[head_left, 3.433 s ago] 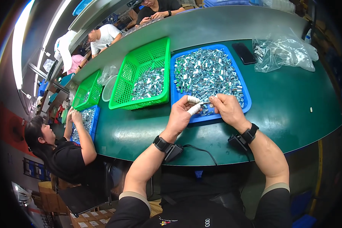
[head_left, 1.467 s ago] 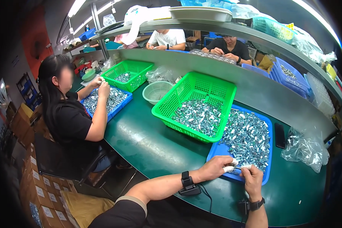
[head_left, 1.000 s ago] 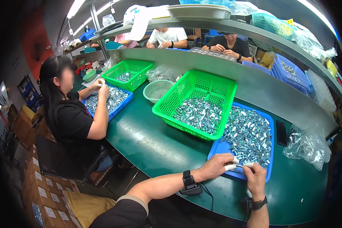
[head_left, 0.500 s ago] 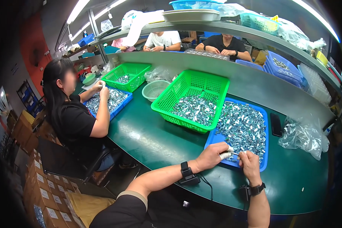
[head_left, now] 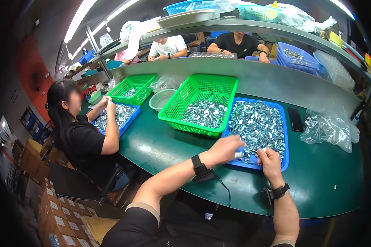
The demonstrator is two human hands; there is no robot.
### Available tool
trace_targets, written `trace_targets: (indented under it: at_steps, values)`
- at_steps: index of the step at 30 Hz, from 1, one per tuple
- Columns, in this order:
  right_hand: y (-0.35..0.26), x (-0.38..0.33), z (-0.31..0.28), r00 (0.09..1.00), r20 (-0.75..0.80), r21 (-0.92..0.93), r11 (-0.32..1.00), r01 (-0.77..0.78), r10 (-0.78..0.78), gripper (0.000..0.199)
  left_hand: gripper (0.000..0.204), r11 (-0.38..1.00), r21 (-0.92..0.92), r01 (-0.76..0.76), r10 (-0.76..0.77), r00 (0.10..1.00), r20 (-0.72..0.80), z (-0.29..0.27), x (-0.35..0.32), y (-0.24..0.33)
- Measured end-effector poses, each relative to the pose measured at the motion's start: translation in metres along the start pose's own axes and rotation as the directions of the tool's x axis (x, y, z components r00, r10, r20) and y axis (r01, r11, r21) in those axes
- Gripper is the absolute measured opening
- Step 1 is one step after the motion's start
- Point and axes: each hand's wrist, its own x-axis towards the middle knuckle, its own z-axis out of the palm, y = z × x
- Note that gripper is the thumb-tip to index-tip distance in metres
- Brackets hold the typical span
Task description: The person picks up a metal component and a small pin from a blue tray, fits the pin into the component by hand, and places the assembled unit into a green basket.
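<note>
A blue tray (head_left: 285,142) full of small shiny metal parts (head_left: 257,125) lies in front of me. Over its near left edge is my left hand (head_left: 224,150), with white coverings on the fingertips; its fingers are smeared by motion. My right hand (head_left: 271,164) is closed in a pinch above the near right part of the tray. Something small and thin shows at its fingertips, too small to name. Left of the tray stands a green perforated basket (head_left: 175,108) holding more metal parts (head_left: 206,113), its right side against the tray.
A dark phone (head_left: 295,119) and clear plastic bags (head_left: 327,129) lie right of the tray. A pale round bowl (head_left: 161,100) stands left of the basket. A co-worker (head_left: 80,127) sits at left by another blue tray (head_left: 130,120). A metal shelf (head_left: 251,27) spans the back.
My hands have come apart: the left has drawn away to the left from the right, which stays pinched. The whole view has shifted slightly.
</note>
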Motion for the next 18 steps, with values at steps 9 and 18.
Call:
trace_targets:
  at_steps: [9, 18]
  values:
    - [0.004, 0.006, -0.005, 1.0, -0.014, -0.003, 1.0, -0.025, 0.025, 0.032, 0.026, 0.995, -0.036, 0.096, -0.086, 0.969, 0.231, 0.025, 0.006, -0.012]
    - [0.003, -0.003, 0.0, 0.999, -0.022, -0.055, 0.997, -0.045, 0.044, 0.03, 0.023, 0.98, -0.19, 0.049, -0.047, 0.999, 0.015, 0.03, -0.001, -0.01]
